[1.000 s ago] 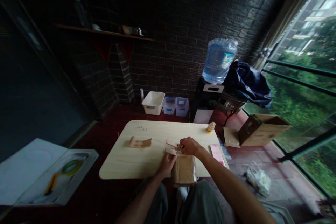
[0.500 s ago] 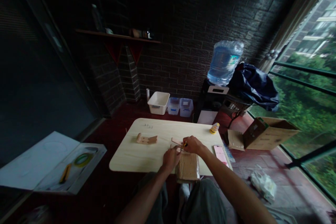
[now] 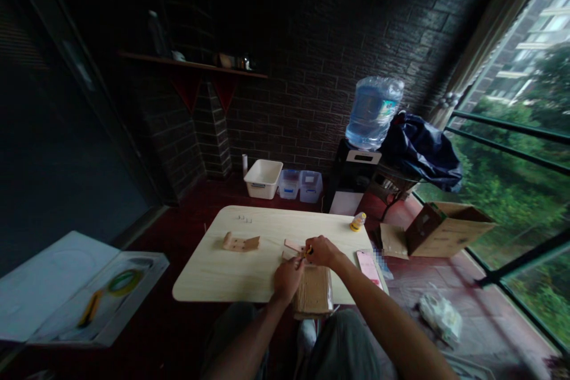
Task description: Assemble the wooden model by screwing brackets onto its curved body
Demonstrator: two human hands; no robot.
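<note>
My right hand [image 3: 321, 251] is closed around a small tool with a yellow-and-black handle [image 3: 309, 251]; its kind is too small to make out. My left hand [image 3: 287, 278] meets it from the left, fingers pinched together near the tool's tip. What they pinch is hidden. Under and beside both hands lies a light wooden piece with arms [image 3: 293, 245], partly covered by the fingers. A flat brown cardboard block [image 3: 314, 290] sits below my hands and overhangs the near table edge. Farther left rests another wooden piece with holes [image 3: 241, 243].
On the pale table [image 3: 205, 273] are several small pegs [image 3: 244, 219], a yellow-capped bottle [image 3: 358, 222] and a phone [image 3: 368, 267]. An open white case [image 3: 129, 303] stands at left. Beyond the table are a white bin [image 3: 263, 179] and a water dispenser [image 3: 350, 178]. A cardboard box [image 3: 445, 230] lies right.
The view has shifted slightly, so the table sits a little lower and farther left. My fingers have drawn closer together at the tool; both hands stay over the wooden piece.
</note>
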